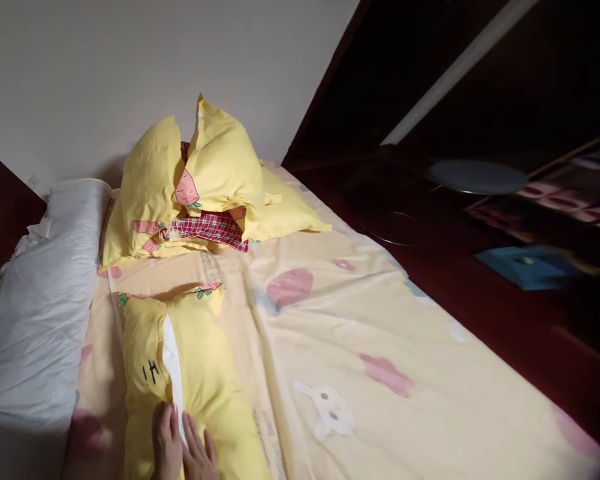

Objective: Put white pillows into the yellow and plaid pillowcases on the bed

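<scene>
A yellow pillowcase [205,373] with a pillow inside lies lengthwise on the bed in front of me. Down its middle runs a slit-like opening, where the white pillow [171,350] shows through. My left hand [166,443] is at the left edge of this opening, its fingers bent together on the cloth. Just across the gap, my right hand [199,453] rests on the right flap with fingers stretched and a little apart. Both hands are cut off by the bottom of the view, and the thumbs are mostly hidden.
Yellow pillows [225,157] are piled against the wall, with a red plaid cloth [213,228] among them. A folded white quilt [35,320] lies along the left. The patterned bedsheet [330,320] spreads right. Beyond its edge stand a round stool [477,176] and a blue box [525,267].
</scene>
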Available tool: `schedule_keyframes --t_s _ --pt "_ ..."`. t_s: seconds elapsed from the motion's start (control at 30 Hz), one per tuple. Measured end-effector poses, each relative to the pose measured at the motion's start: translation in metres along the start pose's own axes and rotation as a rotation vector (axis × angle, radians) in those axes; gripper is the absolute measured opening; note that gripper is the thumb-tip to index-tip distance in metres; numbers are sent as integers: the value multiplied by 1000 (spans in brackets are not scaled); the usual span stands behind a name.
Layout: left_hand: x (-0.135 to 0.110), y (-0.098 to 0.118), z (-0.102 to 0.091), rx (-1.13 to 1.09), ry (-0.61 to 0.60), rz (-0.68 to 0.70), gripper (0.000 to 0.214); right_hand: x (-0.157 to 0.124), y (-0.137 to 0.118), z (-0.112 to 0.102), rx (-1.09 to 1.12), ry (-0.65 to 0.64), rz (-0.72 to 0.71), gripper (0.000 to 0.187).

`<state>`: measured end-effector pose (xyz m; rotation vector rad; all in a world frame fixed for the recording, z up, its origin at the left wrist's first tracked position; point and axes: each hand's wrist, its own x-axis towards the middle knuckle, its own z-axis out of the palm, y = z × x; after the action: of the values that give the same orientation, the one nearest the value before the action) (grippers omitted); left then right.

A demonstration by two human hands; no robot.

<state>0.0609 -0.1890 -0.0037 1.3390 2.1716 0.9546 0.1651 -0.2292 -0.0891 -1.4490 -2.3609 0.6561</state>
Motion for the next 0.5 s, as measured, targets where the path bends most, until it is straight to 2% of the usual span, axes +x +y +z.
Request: schedule_keyframes --t_s 0.1,0.17,0.23,0.33,0.4,0.5 --pt "-8 24 13 -24 -60 45 47 14 4 -2 80 -118 -9 73" --pt "-5 39 17 -27 -105 89 46 33 13 -20 179 -173 59 63" --pt "1 45 17 42 -115 121 46 45 27 -45 287 -218 73 55" --pt "4 24 13 264 -56 194 40 41 51 -78 502 -237 60 51" --pt "-1 -3 15 403 -48 297 42 27 61 -86 607 -101 225 53" --pt "-9 -33 26 505 -106 394 50 5 56 -71 452 175 530 59"
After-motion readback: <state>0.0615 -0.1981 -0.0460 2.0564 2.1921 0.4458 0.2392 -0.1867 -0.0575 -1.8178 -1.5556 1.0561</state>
